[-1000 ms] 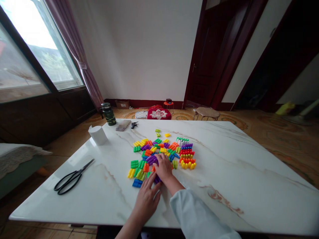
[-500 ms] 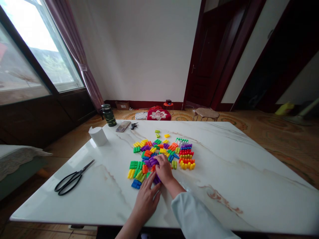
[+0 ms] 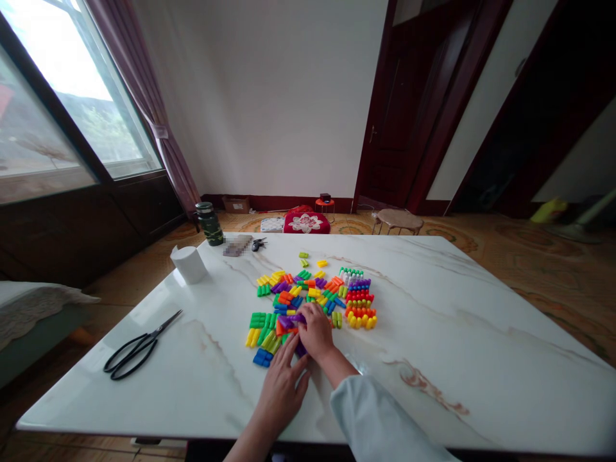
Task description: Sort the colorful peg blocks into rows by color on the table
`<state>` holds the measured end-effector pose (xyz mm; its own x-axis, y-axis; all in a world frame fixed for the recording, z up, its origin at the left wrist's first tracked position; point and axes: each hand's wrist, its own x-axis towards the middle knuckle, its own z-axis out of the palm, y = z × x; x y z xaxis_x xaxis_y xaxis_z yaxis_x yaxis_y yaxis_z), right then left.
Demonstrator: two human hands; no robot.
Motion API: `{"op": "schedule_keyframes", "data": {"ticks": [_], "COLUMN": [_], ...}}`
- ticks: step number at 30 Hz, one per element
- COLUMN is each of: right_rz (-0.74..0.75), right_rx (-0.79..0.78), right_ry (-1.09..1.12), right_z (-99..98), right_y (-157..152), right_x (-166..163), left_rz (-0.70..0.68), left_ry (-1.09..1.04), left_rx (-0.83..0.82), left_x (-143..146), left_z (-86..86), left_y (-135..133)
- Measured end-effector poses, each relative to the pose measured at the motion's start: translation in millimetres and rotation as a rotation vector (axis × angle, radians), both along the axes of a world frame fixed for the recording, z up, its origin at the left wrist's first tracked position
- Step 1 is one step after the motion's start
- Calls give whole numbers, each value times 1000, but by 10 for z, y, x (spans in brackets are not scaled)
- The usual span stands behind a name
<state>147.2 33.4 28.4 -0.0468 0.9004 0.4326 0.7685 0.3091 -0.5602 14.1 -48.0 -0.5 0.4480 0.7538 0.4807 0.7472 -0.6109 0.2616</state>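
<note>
Colourful plastic toy pieces [image 3: 271, 343], small and peg-like, lie in a loose patch at the middle of the table. My right hand [image 3: 315, 330] is over the near part of the patch, its thumb and fingers closed on a purple toy piece [image 3: 292, 320]. Just below and to the left, my left hand [image 3: 283, 384] lies with outstretched fingers, their tips touching the edge of the pieces. Some purple pieces between the hands are partly hidden. To the right of the patch, round-tipped pieces [image 3: 362, 320] stand in rows sorted by colour.
Black-handled scissors [image 3: 133, 353] lie on the left of the marble-patterned table [image 3: 443, 308]. Along its far left edge are a white paper roll [image 3: 190, 264], a camouflage flask [image 3: 210, 224], a blurred-out flat object [image 3: 237, 245] and keys [image 3: 258, 244].
The purple piece at my right fingertips has tilted and moved slightly down, uncovering orange pieces beneath. My left hand has barely moved.
</note>
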Motion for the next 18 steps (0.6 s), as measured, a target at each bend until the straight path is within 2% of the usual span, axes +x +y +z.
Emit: {"op": "schedule_keyframes", "data": {"ticks": [18], "right_rz": [3], "right_rx": [-5], "right_ry": [-39], "right_z": [-44], "right_y": [-26], "right_x": [0], "left_rz": [-9], "left_ry": [-26], "left_rx": [16], "left_x": [-2], "left_z": [4], "left_y": [1]}}
